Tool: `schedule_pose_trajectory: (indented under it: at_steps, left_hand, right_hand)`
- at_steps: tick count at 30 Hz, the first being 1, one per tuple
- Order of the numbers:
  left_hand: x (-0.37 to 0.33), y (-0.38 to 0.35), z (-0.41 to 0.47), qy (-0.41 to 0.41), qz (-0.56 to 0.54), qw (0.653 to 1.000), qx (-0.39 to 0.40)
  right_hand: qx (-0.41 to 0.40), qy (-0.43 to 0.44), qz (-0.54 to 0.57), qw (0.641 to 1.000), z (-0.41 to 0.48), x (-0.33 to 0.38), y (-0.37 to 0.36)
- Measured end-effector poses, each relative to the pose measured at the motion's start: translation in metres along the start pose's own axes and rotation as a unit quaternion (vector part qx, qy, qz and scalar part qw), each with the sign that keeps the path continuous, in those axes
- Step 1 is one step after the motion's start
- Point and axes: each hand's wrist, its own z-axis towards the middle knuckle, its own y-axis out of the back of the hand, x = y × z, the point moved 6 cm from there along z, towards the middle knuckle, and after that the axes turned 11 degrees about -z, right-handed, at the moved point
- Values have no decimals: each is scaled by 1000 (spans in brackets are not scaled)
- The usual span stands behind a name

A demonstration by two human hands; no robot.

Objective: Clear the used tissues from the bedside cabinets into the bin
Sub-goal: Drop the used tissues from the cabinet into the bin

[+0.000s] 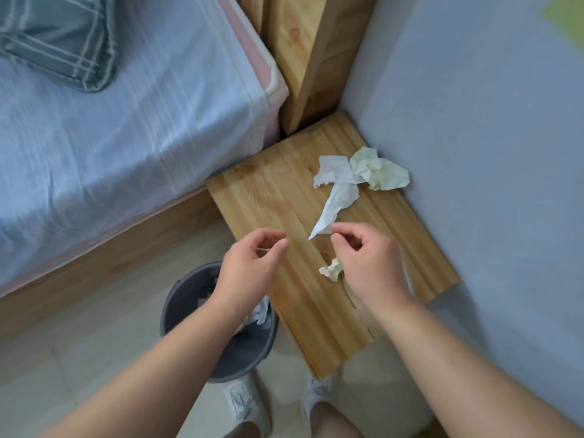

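On the wooden bedside cabinet (pixel 284 200) lie a long white tissue (pixel 338 191) and a crumpled pale green tissue (pixel 376 170), touching each other near the wall. My right hand (pixel 369 263) hovers over the cabinet's front half, and its curled fingertips pinch the white tissue's near tip. A small crumpled tissue (pixel 330 270) peeks out beside that hand's thumb base; whether the hand holds it is unclear. My left hand (pixel 252 263) hangs over the cabinet's left edge with loosely curled fingers and nothing in it. The grey bin (pixel 180 298) stands on the floor below my left forearm with white tissues inside.
A bed (pixel 126 137) with a pale blue sheet and a striped pillow (pixel 60 39) fills the left. A wooden headboard (pixel 309 55) stands behind the cabinet, and a grey-blue wall (pixel 489 153) bounds its right side. My white shoes (pixel 249 406) stand on the tiled floor.
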Motion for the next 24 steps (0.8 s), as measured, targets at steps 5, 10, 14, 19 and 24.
schedule_pose_trajectory:
  at_steps: [5,10,14,19,24]
  left_hand:
    - [-53,-65,42,-108,197,974,30]
    - [-75,-115,74,-197,359,911,33]
    - [-66,-133,88,-190,412,889,65]
    - [-45,-116,95,-145,357,921,60]
    - [-28,-88,78,-135,285,947,54]
  right_hand:
    - [-97,71,-106,987,58,-14,53]
    - [-117,143,-254,949,98,-17,56]
    - [-31,143,-310,939,116,-25,41]
    - [7,81,-326,942,121,-45,31]
    - [-37,34,-325,944,114,-46,33]
